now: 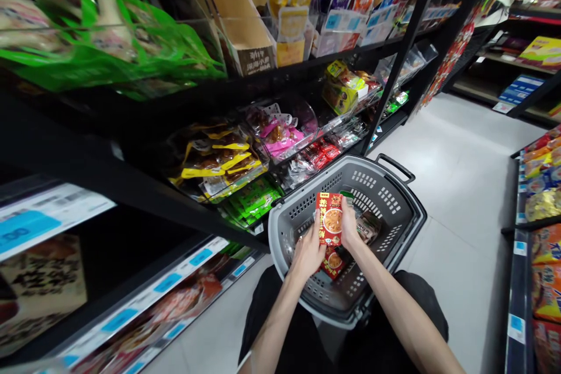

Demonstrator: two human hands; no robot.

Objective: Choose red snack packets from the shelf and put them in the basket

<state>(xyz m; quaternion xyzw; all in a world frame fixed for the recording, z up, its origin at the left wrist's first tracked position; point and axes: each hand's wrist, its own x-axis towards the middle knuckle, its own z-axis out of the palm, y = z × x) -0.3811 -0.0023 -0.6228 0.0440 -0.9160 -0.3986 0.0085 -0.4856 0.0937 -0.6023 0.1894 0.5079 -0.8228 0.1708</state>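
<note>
Over a grey shopping basket [280, 234], both my hands grip a red food box [331, 219] with a picture of a bowl on its front. My left hand [310, 250] is closed on the box's left edge, and my right hand [349, 225] on its right edge. Below it in the basket lies a second red box [332, 263] of similar look. A dark packet [369, 227] rests beside it to the right. Something green shows just behind the held box, too covered to name.
Store shelves [280, 70] with bagged snacks stand along the left. Yellow-and-black packets [219, 155] and green packets [254, 201] sit near the basket. A pale tiled floor [451, 198] runs to the right, toward another shelf [517, 280] of colourful packs.
</note>
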